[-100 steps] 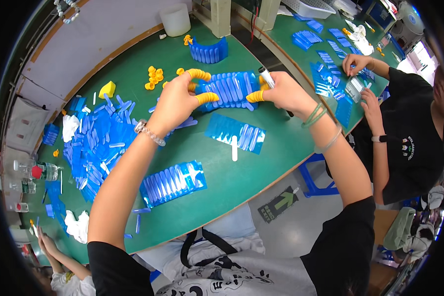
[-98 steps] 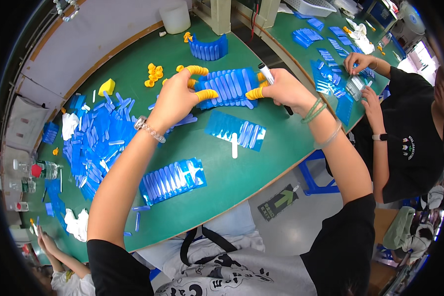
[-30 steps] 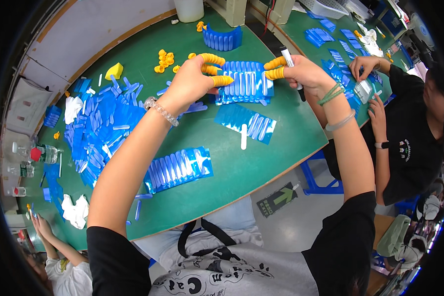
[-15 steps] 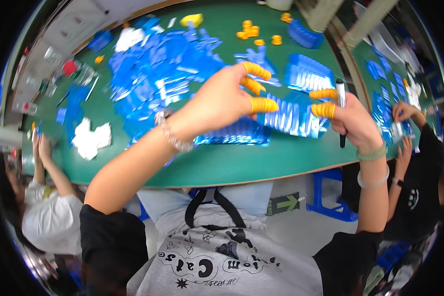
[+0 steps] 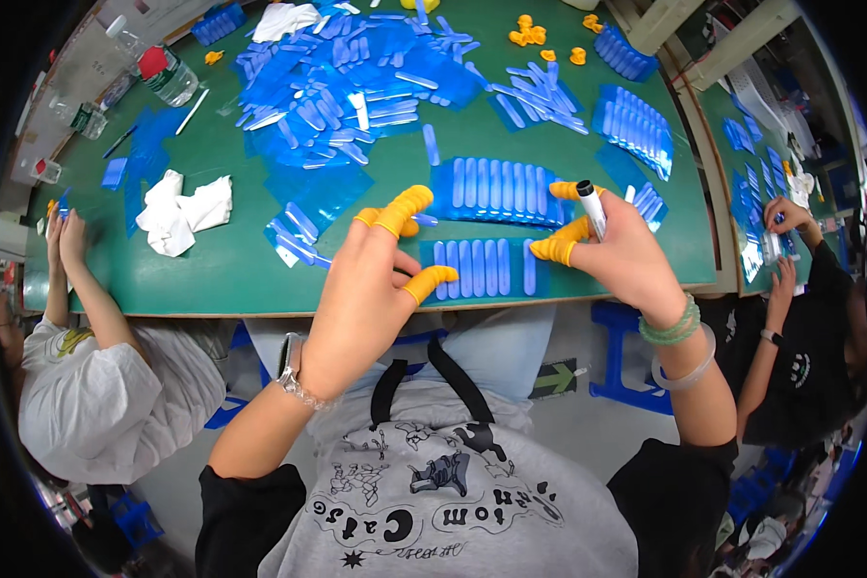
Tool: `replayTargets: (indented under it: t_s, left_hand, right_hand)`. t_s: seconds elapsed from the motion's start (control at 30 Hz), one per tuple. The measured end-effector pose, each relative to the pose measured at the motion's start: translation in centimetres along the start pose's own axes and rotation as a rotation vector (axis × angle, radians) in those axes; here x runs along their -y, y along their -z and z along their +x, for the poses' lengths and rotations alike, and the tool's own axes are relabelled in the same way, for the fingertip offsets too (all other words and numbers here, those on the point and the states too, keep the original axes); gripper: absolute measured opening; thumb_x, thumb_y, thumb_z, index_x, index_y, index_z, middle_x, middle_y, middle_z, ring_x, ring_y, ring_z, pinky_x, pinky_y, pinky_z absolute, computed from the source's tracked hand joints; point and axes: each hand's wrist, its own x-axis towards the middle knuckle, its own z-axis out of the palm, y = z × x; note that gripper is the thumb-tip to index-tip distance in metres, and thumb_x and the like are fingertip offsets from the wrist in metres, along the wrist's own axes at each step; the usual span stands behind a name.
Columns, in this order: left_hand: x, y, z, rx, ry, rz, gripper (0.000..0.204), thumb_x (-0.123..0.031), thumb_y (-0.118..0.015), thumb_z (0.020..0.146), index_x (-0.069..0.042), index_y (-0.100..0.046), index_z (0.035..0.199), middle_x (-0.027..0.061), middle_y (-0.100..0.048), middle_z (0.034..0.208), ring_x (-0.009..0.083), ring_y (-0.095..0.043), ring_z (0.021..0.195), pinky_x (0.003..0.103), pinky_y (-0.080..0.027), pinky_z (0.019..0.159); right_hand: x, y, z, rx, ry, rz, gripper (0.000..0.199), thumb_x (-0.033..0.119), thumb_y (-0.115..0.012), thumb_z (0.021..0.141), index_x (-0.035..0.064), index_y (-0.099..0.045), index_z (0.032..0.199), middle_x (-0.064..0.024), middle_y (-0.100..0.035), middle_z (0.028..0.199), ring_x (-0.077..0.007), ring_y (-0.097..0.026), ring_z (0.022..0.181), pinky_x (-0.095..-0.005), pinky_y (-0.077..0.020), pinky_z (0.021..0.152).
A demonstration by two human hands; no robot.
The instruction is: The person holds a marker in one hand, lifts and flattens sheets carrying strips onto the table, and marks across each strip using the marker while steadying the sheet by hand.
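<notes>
Near the table's front edge lies a small blue film sheet with a row of blue strips (image 5: 478, 268). The thumb of my left hand (image 5: 361, 275) rests at its left end, the fingers spread apart, yellow finger cots on them. My right hand (image 5: 621, 250), also in yellow finger cots, holds a black-and-white marker pen (image 5: 592, 210) upright against the palm. Its thumb and a fingertip touch the sheet's right end; whether they pinch it is hidden. Just behind lies a larger stack of blue strip sheets (image 5: 496, 190), reached by a right fingertip.
A heap of loose blue strips (image 5: 347, 96) covers the back of the green table (image 5: 270, 284). White cloths (image 5: 183, 214), a water bottle (image 5: 159, 67), yellow finger cots (image 5: 528, 34) and another strip stack (image 5: 634, 130) lie around. Co-workers' hands (image 5: 65, 236) are at both sides.
The strip sheet held up between both hands has come down toward me onto the table's front edge. My left fingers have spread. The pen stays in my right hand; the view has shifted.
</notes>
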Motion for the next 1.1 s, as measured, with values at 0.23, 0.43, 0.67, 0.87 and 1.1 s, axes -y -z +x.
replayTargets:
  t_s: [0.23,0.43,0.67,0.87,1.1]
  left_hand:
    - [0.5,-0.8,0.2,-0.107,-0.143,0.096,0.073,-0.003,-0.085,0.071,-0.011,-0.053,0.136,0.0098,-0.054,0.116,0.0153,-0.06,0.087,0.026,-0.057,0.068]
    - [0.4,-1.0,0.0,-0.215,-0.234,0.194,0.067,-0.002,-0.084,0.071,-0.011,-0.059,0.132,0.0086,-0.055,0.12,0.0151,-0.057,0.086,0.024,-0.053,0.061]
    - [0.1,-0.9,-1.2,-0.244,-0.3,0.22,0.063,-0.001,-0.083,0.074,-0.008,-0.059,0.132,0.0093,-0.056,0.12,0.0151,-0.056,0.086,0.023,-0.051,0.063]
    - [-0.1,-1.4,-1.4,-0.214,-0.341,0.206,0.057,-0.002,-0.081,0.075,-0.007,-0.061,0.128,0.0098,-0.06,0.117,0.0204,-0.059,0.091,0.029,-0.051,0.072]
    - [-0.5,-2.5,-1.7,-0.023,-0.557,0.549,0.055,-0.025,-0.084,0.071,-0.014,-0.066,0.122,0.003,-0.065,0.12,0.0264,-0.057,0.113,0.043,-0.037,0.096]
  right_hand:
    - [-4.4,5.4,-1.3,-0.403,0.133,-0.185,0.036,0.014,-0.078,0.081,-0.0006,-0.067,0.112,-0.0049,-0.069,0.086,-0.0101,-0.059,0.074,-0.0277,-0.0484,0.068]
    - [-6.8,9.0,-0.9,-0.408,0.38,-0.517,0.035,0.011,-0.078,0.079,-0.0011,-0.07,0.111,-0.0092,-0.062,0.088,-0.0197,-0.059,0.07,-0.0317,-0.0487,0.068]
    - [-6.2,8.1,-1.6,-0.28,0.324,-0.858,0.042,0.01,-0.075,0.069,0.0016,-0.071,0.11,-0.0132,-0.053,0.095,-0.0292,-0.058,0.078,-0.0345,-0.0476,0.068]
    - [-5.5,7.6,-1.8,-0.459,0.69,-0.702,0.029,0.015,-0.076,0.083,-0.0022,-0.069,0.105,-0.0067,-0.057,0.093,-0.0169,-0.055,0.064,-0.0287,-0.0468,0.059]
    - [-5.6,1.4,-7.6,0.074,-0.008,1.594,0.037,0.012,-0.06,0.092,0.0041,-0.056,0.128,-0.0067,-0.06,0.115,-0.0041,-0.036,0.057,-0.0201,-0.0345,0.052]
